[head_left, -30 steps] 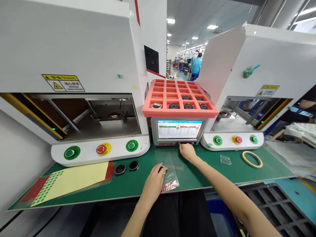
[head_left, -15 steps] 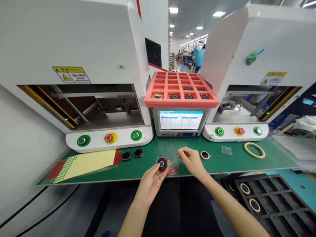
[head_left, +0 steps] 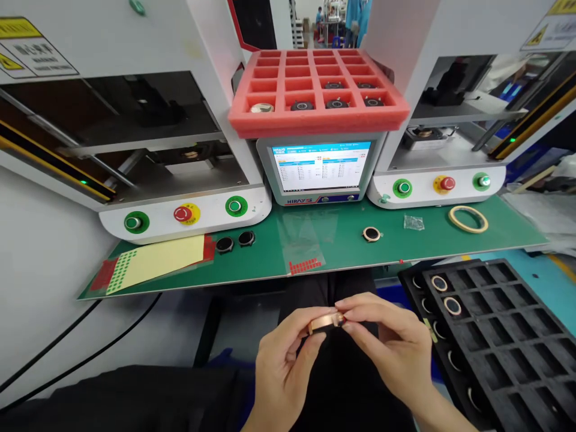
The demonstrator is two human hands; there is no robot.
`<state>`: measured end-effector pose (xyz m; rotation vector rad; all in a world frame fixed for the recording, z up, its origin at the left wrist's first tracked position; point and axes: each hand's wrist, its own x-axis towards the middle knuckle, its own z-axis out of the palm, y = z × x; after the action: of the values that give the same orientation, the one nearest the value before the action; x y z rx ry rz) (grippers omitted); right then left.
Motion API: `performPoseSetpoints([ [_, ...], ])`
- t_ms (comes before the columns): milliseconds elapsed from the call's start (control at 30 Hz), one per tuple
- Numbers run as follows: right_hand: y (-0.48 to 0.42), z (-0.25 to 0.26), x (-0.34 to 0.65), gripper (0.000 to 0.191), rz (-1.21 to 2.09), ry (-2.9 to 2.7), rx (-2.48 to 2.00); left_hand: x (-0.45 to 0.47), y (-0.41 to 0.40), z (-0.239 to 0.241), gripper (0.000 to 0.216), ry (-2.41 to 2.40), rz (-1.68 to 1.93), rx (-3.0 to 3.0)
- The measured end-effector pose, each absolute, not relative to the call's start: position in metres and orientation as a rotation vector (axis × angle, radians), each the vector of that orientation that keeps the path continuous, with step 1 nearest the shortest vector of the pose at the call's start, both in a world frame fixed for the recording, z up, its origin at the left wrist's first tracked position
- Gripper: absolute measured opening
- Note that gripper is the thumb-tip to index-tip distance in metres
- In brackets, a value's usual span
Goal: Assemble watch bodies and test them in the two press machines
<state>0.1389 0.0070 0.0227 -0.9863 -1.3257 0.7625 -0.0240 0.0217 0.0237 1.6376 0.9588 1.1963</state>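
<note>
A gold-rimmed watch case (head_left: 324, 323) is held edge-on over my lap, in front of the bench edge. My left hand (head_left: 287, 360) pinches its left side between thumb and fingers. The fingertips of my right hand (head_left: 391, 339) close on its right end, where a small bit of red shows; the fingers partly hide what that is. On the green bench top lie a clear film with red stickers (head_left: 306, 265), another gold-rimmed watch case (head_left: 371, 234) and two dark watch cases, one (head_left: 225, 245) beside the other (head_left: 246, 238).
Two white press machines flank a screen (head_left: 319, 168) topped by a pink foam tray (head_left: 315, 123) holding several watch parts. A yellow sheet with green dots (head_left: 157, 264) lies left. A tape roll (head_left: 468, 219) and black trays (head_left: 508, 312) are at right.
Both hands have come together lower, over the lap. The watch case has turned from its dark back to its gold edge, and my right hand now grips it too. The view has tilted down.
</note>
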Motion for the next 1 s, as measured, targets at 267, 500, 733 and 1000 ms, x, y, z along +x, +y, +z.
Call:
performPoseSetpoints([
  [267, 0.006, 0.027, 0.152, 0.022, 0.774, -1.498, -0.907, -0.037, 0.015, 0.025, 0.039, 0.805, 1.178, 1.955],
  [500, 0.008, 0.025, 0.169, 0.010, 1.075, -1.574, -0.793, -0.036, 0.016, 0.026, 0.039, 0.682, 1.097, 1.869],
  [733, 0.000, 0.016, 0.156, 0.032, 0.892, -1.400, -0.782, -0.035, 0.017, 0.029, 0.043, 0.695, 1.108, 1.803],
  [1000, -0.004, 0.023, 0.152, 0.030, 0.684, -1.432, -0.841, -0.035, 0.018, 0.023, 0.045, 0.702, 1.115, 1.738],
])
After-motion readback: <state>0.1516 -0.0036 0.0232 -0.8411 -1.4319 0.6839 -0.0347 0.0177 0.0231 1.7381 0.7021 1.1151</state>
